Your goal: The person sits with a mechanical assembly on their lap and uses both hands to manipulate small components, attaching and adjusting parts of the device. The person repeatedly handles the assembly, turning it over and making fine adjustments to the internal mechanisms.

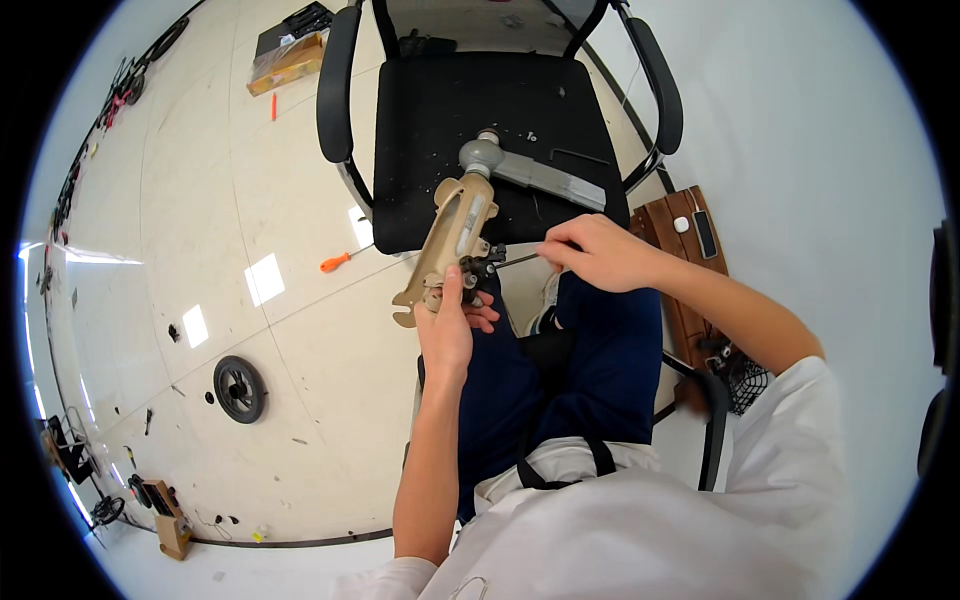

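My left hand (447, 325) is wrapped round the lower end of a beige metal fork (440, 250), near a small black mechanical part (478, 272) whose exact kind I cannot make out. A grey frame piece (545, 178) with a rounded head joins the fork's upper end and rests on the black chair seat. Closed fingers of my right hand (600, 253) hold a thin dark rod (519, 261), seemingly a hex key, which reaches across to the black part. Its far end lies inside the grip, out of sight.
On the black chair seat (430, 110) lie an L-shaped hex key (580, 157) and small bits. An orange-handled screwdriver (337, 262) and a small wheel (239, 389) lie on the floor at left. A phone (705, 233) rests on a brown wooden surface (660, 222) at right.
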The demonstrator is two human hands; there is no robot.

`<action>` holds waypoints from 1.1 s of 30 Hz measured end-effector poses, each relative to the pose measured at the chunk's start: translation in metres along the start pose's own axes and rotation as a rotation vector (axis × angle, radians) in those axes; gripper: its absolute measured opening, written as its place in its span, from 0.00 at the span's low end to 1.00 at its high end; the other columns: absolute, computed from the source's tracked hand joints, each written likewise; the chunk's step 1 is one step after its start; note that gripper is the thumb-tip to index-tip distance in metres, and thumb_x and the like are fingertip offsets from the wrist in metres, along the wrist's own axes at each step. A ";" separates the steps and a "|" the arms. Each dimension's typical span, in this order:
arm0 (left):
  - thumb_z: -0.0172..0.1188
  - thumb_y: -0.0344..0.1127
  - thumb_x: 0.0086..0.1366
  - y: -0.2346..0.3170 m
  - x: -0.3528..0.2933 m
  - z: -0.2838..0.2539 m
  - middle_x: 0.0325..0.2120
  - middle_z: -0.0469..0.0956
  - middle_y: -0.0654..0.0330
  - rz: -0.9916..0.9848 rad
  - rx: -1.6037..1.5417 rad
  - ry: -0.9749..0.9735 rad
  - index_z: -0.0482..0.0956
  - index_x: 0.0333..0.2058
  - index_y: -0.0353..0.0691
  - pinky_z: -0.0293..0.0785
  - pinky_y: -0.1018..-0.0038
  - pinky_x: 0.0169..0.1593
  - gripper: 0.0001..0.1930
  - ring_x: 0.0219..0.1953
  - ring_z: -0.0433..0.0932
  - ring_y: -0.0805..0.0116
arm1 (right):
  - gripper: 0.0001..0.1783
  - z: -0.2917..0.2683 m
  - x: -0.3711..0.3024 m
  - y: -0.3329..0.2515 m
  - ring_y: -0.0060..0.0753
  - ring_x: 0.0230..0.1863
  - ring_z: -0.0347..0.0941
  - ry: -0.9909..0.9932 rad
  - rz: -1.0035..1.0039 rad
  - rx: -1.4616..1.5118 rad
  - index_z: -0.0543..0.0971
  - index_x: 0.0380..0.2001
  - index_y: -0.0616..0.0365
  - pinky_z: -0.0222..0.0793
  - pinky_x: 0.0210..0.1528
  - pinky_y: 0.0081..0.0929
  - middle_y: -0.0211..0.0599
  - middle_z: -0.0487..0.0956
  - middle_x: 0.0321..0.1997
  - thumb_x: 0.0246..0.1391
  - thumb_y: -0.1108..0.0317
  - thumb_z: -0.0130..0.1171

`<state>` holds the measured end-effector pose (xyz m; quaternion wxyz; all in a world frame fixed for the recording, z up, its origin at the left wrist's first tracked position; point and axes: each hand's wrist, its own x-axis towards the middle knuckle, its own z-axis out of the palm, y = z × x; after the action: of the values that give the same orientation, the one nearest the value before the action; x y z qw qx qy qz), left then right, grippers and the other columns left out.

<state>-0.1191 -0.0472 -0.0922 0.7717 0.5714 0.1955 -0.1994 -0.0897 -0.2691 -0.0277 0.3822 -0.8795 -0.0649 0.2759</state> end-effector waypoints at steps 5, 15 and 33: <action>0.50 0.50 0.72 0.000 0.001 -0.005 0.23 0.78 0.53 -0.033 -0.011 -0.013 0.74 0.42 0.29 0.73 0.77 0.22 0.23 0.20 0.79 0.68 | 0.16 0.008 -0.020 0.021 0.18 0.31 0.63 0.319 0.063 0.576 0.77 0.28 0.58 0.61 0.38 0.20 0.25 0.76 0.31 0.66 0.61 0.49; 0.50 0.47 0.73 0.002 0.001 -0.003 0.23 0.78 0.53 -0.044 -0.032 0.004 0.75 0.43 0.28 0.73 0.77 0.21 0.22 0.20 0.79 0.68 | 0.18 0.091 0.007 -0.005 0.15 0.22 0.63 0.350 0.009 1.380 0.79 0.30 0.63 0.61 0.28 0.18 0.26 0.71 0.21 0.65 0.57 0.57; 0.64 0.37 0.63 0.001 0.001 0.000 0.22 0.77 0.57 -0.040 0.017 0.021 0.77 0.37 0.32 0.71 0.79 0.20 0.13 0.18 0.76 0.72 | 0.18 0.087 0.033 0.003 0.16 0.14 0.69 0.409 0.242 1.124 0.76 0.23 0.60 0.71 0.17 0.18 0.29 0.74 0.16 0.61 0.57 0.62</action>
<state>-0.1173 -0.0473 -0.0917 0.7606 0.5759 0.2135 -0.2104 -0.1088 -0.2052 -0.0921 0.7587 -0.5793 0.2658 0.1348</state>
